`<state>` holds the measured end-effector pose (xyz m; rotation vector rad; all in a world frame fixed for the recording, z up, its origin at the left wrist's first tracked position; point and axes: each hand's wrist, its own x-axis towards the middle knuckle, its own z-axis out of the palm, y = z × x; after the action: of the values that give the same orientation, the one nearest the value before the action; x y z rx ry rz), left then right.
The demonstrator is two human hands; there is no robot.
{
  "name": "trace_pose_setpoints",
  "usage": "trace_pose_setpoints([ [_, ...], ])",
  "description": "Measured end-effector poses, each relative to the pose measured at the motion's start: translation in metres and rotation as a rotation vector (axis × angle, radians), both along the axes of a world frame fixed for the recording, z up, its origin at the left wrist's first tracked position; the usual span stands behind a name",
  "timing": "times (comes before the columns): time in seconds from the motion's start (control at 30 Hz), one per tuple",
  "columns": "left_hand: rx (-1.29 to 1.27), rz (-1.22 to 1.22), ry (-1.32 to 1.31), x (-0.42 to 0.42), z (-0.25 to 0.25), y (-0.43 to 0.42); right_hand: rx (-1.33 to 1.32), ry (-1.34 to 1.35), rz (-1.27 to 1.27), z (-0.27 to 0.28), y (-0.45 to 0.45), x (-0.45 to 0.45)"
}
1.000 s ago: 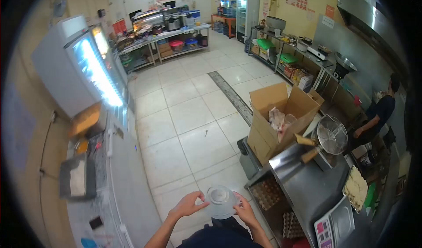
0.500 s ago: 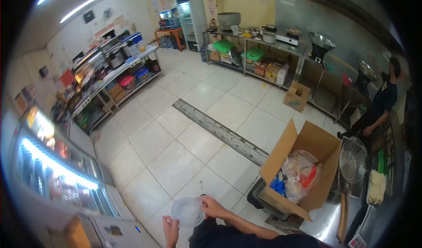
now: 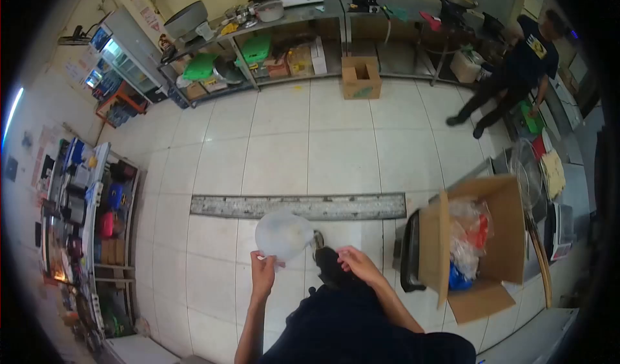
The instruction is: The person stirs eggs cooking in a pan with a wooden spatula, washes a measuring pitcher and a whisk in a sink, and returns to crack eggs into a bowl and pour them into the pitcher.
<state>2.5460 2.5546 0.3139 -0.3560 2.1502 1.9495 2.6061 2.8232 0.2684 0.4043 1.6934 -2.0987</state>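
A round, translucent plastic container [image 3: 282, 236], slightly blurred, hangs in front of me above the floor. My left hand [image 3: 263, 272] pinches its lower edge between thumb and fingers. A small pinkish bit shows beside those fingertips. To the right, apart from the container, my right hand [image 3: 358, 264] is closed in a pinch over my dark trouser leg. Whatever its fingertips may hold is too small to make out.
An open cardboard box [image 3: 504, 235] with plastic bags [image 3: 466, 235] inside stands at my right. A metal floor drain [image 3: 297, 206] crosses ahead. A co-worker [image 3: 516, 73] walks at the far right, near the steel counter [image 3: 310, 12]. Loaded shelves [image 3: 113, 235] line the left.
My view has turned right and tilted down. My right hand has left the container's rim, while my left hand now grips its edge. The co-worker has stepped away from the stove.
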Motion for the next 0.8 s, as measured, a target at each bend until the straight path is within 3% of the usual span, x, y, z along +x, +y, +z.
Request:
trace_pose_setpoints([
  [0.1, 0.190, 0.039, 0.020, -0.100, -0.026, 0.012, -0.052, -0.074, 0.020, -0.007, -0.014, -0.096],
  [0.2, 0.055, -0.031, -0.052, -0.186, -0.009, 0.028, -0.173, -0.213, -0.008, 0.006, -0.037, -0.203],
  [0.3, -0.019, -0.109, -0.019, -0.261, -0.004, 0.030, -0.159, -0.154, -0.036, 0.032, -0.048, -0.312],
  [0.37, -0.070, -0.158, 0.033, -0.331, -0.003, 0.034, 0.124, -0.071, 0.089, 0.029, -0.051, -0.389],
  [0.43, -0.019, -0.184, 0.110, -0.402, 0.005, 0.040, 0.159, -0.024, 0.126, 0.006, -0.044, -0.460],
  [0.57, -0.248, -0.358, 0.065, -0.552, -0.007, 0.037, -0.009, -0.024, -0.071, -0.024, -0.041, -0.588],
  [0.63, -0.267, -0.450, 0.433, -0.638, -0.021, 0.049, -0.051, -0.078, -0.224, -0.010, -0.024, -0.669],
  [0.8, -0.270, -0.417, 0.399, -0.837, 0.003, 0.063, -0.057, -0.003, -0.535, -0.002, 0.057, -0.821],
])
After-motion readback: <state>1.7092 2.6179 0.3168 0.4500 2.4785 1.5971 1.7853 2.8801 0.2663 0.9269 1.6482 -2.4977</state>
